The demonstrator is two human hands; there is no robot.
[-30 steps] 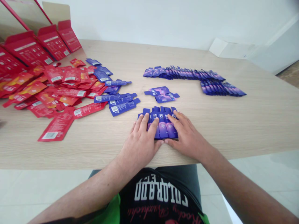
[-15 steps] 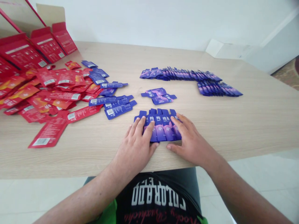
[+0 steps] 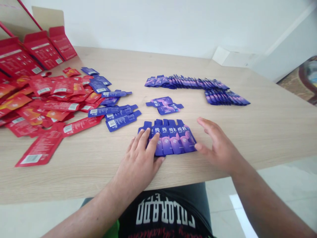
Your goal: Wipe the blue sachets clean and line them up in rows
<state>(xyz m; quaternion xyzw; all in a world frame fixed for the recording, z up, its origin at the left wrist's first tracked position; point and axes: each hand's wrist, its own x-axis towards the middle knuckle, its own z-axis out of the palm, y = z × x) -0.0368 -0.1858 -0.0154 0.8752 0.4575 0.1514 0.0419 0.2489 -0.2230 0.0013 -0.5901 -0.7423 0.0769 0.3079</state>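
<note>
An overlapping row of purple sachets [image 3: 173, 140] lies face up near the front edge of the table. My left hand [image 3: 142, 152] rests on the left end of this row, its fingers spread over the sachets. To the right of the row, my right hand [image 3: 218, 145] is held with thumb and fingers apart and nothing between them; its thumb tip is by the row's right end. Just behind the row lie two purple sachets [image 3: 168, 108]. A long overlapping line of purple sachets [image 3: 183, 82] is farther back, with a shorter bunch [image 3: 225, 97] at its right end.
Red sachets [image 3: 59, 105] form a heap on the left, with several blue-backed sachets [image 3: 123, 119] along its right side. Red cartons [image 3: 42, 49] stand at the back left. A white box [image 3: 230, 58] sits against the wall on the table [image 3: 267, 129].
My right hand has lifted off the row's right end and moved right, uncovering the sachets there. My left hand stays on the row. The view has shifted slightly.
</note>
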